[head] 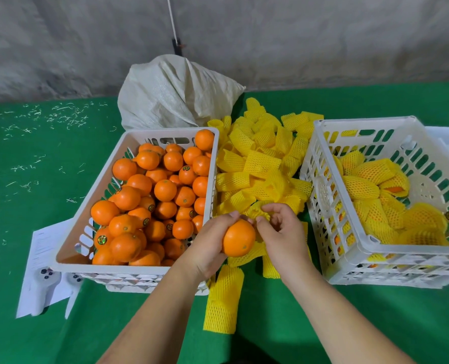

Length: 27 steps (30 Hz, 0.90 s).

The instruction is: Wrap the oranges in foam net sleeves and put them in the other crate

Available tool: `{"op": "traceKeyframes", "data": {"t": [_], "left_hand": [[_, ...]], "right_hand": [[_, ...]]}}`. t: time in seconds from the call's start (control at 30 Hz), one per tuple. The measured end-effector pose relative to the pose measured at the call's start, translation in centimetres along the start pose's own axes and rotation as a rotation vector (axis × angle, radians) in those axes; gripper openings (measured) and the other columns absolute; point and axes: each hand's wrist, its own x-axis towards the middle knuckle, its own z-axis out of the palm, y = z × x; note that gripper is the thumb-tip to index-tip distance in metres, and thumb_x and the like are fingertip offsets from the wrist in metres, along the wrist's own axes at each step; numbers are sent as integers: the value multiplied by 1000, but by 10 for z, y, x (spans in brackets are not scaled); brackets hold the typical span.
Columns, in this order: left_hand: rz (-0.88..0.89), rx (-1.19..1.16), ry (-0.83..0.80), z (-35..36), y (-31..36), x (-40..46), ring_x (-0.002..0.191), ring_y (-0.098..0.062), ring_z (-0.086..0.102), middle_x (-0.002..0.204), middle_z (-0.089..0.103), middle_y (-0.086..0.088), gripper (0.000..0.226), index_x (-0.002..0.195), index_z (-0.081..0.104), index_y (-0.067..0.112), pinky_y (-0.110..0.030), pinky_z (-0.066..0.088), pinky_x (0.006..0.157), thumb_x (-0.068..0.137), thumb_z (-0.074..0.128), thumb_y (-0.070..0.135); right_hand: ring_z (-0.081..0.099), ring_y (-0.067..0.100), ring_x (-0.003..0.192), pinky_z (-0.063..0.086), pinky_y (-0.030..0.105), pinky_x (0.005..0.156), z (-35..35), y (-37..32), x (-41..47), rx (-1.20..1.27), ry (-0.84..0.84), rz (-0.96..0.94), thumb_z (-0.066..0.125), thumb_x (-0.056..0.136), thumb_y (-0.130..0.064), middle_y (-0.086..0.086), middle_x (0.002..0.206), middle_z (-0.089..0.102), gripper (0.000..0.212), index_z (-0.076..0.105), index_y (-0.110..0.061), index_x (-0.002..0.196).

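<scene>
The left hand [207,243] grips a bare orange [238,238] over the green table [375,324], in the narrow gap between the full orange crate [68,264] and the sleeved-fruit crate [320,232]; the right hand [283,232] pinches a yellow foam net sleeve [257,210] just beside it

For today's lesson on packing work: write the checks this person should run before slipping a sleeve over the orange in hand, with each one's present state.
1. Orange held firmly by the left hand: ok.
2. Orange bare, ready for wrapping: ok.
3. Right hand has a foam net sleeve at its fingertips: ok.
4. Sleeve mouth opened wide enough for the orange: cannot tell.
5. Spare sleeves in the pile between the crates: ok.
6. Room left in the right crate for another wrapped orange: ok.
</scene>
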Motion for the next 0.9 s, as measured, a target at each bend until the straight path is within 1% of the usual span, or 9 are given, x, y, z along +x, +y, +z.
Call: {"op": "traceKeyframes", "data": {"t": [0.13,0.3,0.37,0.43,0.5,0.6,0.7,0.8,0.9], "left_hand": [[40,-36,35,2,1,0,94,-18,72,106,76,-3,33,96,82,26,-30,59,76,89,63,52],[129,-164,152,3,-2,3,90,-17,69,113,67,-4,46,121,60,26,-34,58,74,86,73,54],[149,-196,155,3,-2,5,113,-20,66,137,61,-1,55,131,57,35,-41,59,91,86,77,60],[169,-182,150,5,0,5,140,-17,51,156,51,10,64,142,58,42,-49,47,114,85,71,68],[170,-183,141,4,2,4,145,-18,48,157,52,10,62,144,60,39,-56,39,121,90,59,68],[135,-220,51,-4,1,3,124,-29,62,147,59,-10,45,142,63,29,-53,48,114,99,65,46],[146,-131,-66,-10,-5,7,110,-30,62,128,54,-17,72,146,54,32,-46,53,103,78,69,14],[210,29,-59,-6,-13,9,107,-25,67,127,59,-13,81,150,47,37,-41,56,103,77,77,17],[285,91,10,-7,-18,10,115,-21,69,139,60,-7,75,146,52,43,-34,58,95,80,84,28]], "right_hand": [[58,0,94,47,18,74,1,-2,-3,-164,62,-172,67,97,-22,-12,106,54,15,70,-31,109],[64,8,95,53,17,75,1,-12,-16,-172,58,-395,67,98,-17,-17,106,60,17,70,-28,110],[64,8,95,53,19,77,6,-14,-22,-231,21,-455,69,97,-16,-17,106,60,17,70,-25,111],[62,8,95,55,23,77,12,-11,-29,-332,-16,-511,70,96,-14,-11,106,61,16,71,-20,111],[61,8,96,55,27,77,18,-5,-34,-382,-35,-542,71,95,-11,-7,107,62,17,71,-16,112],[60,11,97,55,33,79,20,-1,-28,-372,-9,-499,68,97,-10,-5,109,59,18,68,-15,114],[59,13,102,54,34,81,15,-1,-10,-353,14,-478,65,98,-8,-3,114,56,14,68,-14,111],[56,7,110,52,23,81,7,-2,0,-332,42,-480,65,97,-7,-7,120,54,13,69,-17,104],[61,10,95,56,34,73,-2,-3,-2,-360,62,-488,64,98,-13,-10,106,62,13,67,-22,107]]}}
